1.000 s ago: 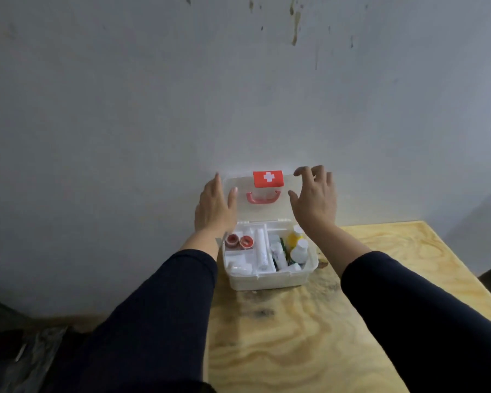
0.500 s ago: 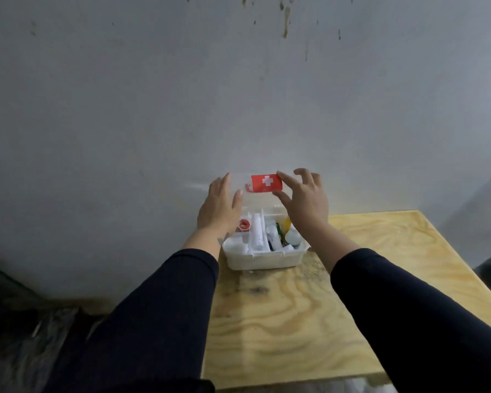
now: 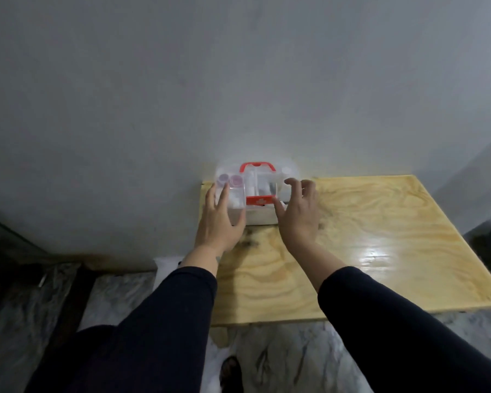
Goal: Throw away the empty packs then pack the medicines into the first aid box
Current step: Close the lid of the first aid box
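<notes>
The white first aid box (image 3: 260, 217) stands at the table's far left corner against the wall. Its clear lid (image 3: 267, 180) is down over the box, with a red handle (image 3: 257, 166) on top and a red latch with a white cross (image 3: 260, 200) at the front. Through the lid I see medicines, among them two round purple-capped items (image 3: 228, 180). My left hand (image 3: 219, 222) lies flat against the box's left front corner, fingers together. My right hand (image 3: 298, 214) hovers at the right front with fingers spread, thumb near the latch. Neither hand holds anything.
The plywood table (image 3: 366, 236) stretches right and toward me, glossy with a light reflection. A grey wall (image 3: 238, 80) rises right behind the box. A marbled floor (image 3: 281, 358) shows below the table's near edge, with dark clutter at the far left.
The lid, upright against the wall a second ago, has been swung down onto the box. Both hands followed it down to the front of the box. The view has pulled back.
</notes>
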Tool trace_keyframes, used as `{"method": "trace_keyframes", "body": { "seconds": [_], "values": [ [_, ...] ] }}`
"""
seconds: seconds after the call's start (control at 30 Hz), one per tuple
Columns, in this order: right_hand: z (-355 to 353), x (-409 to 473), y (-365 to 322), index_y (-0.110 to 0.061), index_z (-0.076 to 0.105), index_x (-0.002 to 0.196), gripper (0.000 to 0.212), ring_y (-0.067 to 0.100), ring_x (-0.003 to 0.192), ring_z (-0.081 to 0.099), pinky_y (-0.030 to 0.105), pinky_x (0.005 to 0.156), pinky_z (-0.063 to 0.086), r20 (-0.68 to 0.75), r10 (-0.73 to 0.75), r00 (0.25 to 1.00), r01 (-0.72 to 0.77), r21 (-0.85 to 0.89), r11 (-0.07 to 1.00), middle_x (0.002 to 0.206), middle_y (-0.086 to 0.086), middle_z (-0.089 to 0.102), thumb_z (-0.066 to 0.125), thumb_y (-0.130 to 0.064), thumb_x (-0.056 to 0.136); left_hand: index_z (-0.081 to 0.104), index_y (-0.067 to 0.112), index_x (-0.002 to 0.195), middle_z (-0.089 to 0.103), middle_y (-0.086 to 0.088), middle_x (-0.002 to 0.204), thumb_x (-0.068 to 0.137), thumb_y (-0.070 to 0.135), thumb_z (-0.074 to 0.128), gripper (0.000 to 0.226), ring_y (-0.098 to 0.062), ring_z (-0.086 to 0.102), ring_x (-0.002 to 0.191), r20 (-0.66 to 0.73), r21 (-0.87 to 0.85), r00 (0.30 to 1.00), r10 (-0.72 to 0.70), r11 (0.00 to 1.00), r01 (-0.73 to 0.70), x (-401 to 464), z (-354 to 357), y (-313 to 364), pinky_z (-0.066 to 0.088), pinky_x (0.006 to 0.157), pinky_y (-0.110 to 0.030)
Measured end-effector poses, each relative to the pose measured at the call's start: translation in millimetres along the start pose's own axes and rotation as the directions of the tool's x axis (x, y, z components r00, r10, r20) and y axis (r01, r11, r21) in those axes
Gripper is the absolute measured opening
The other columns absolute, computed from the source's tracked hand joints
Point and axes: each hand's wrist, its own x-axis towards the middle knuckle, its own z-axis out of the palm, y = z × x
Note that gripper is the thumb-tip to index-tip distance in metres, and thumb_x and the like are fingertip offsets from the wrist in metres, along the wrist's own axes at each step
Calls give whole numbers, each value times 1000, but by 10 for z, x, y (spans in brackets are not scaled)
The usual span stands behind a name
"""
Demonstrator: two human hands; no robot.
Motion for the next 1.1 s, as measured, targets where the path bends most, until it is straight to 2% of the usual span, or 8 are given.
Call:
{"method": "trace_keyframes", "body": {
  "seconds": [0.1, 0.3, 0.57, 0.67, 0.8, 0.97, 1.03, 1.1],
  "values": [
    [52, -40, -70, -16, 49, 118, 31, 22, 102, 54, 31, 73, 43, 84, 200, 976, -214, 231, 949, 110, 4, 59, 57, -31, 92, 10, 27, 155, -2, 4, 163, 93, 43, 52, 77, -18, 15, 149, -5, -15, 1000, -18, 1000, 18, -11, 29, 28, 31, 112, -35],
    [65, 53, -191, -19, 48, 113, 22, 22, 86, 62, 33, 68, 47, 202, 365, 909, -417, 414, 809, 88, -1, 62, 56, -24, 94, 11, 25, 155, 1, 4, 163, 94, 45, 50, 75, -18, 18, 148, 1, 23, 999, -33, 999, 33, 48, -57, 112, 36, 108, -34],
    [48, 80, -381, -22, 46, 122, 28, 23, 93, 62, 32, 73, 45, 218, 480, 850, -520, 495, 696, 107, 4, 67, 53, -20, 95, 12, 25, 154, 4, 5, 162, 94, 46, 48, 73, -17, 26, 145, -10, 57, 999, -41, 998, 42, 107, -116, 250, 41, 102, -32],
    [-1, 131, -376, -21, 48, 119, 26, 18, 84, 57, 33, 73, 45, 211, 486, 848, -512, 563, 649, 101, 1, 66, 53, -16, 95, 12, 25, 154, 3, 5, 163, 94, 47, 47, 74, -18, 22, 147, -18, 96, 999, -38, 995, 39, 135, -116, 305, 42, 101, -32],
    [-28, 168, -274, -22, 49, 121, 27, 14, 75, 54, 33, 71, 47, 199, 458, 866, -488, 528, 695, 77, -9, 54, 54, -19, 95, 8, 28, 154, -1, 5, 163, 93, 50, 46, 75, -19, 20, 148, -11, 167, 999, -35, 985, 36, 130, -76, 282, 46, 101, -36],
    [10, 44, -140, -21, 46, 127, 34, 17, 77, 58, 33, 69, 49, 238, 404, 883, -469, 474, 745, 71, -10, 51, 54, -23, 95, 9, 30, 154, -2, 3, 163, 93, 46, 48, 74, -24, 19, 147, 20, 188, 997, -69, 980, 64, 46, 65, 183, 43, 105, -38],
    [24, 1, -94, -22, 47, 127, 34, 18, 83, 59, 33, 70, 48, 246, 391, 887, -461, 422, 781, 77, -8, 56, 55, -24, 94, 11, 28, 154, -2, 0, 163, 94, 44, 48, 72, -27, 15, 149, 45, 213, 993, -107, 972, 95, 24, 123, 151, 33, 114, -41],
    [39, 6, -54, -23, 50, 126, 34, 21, 100, 56, 36, 81, 50, 207, 349, 914, -399, 311, 862, 100, -1, 61, 57, -26, 92, 11, 26, 154, -3, -3, 164, 96, 41, 45, 69, -26, 9, 150, 32, 275, 994, -108, 957, 95, 29, 156, 139, 18, 121, -43]
  ]
}}
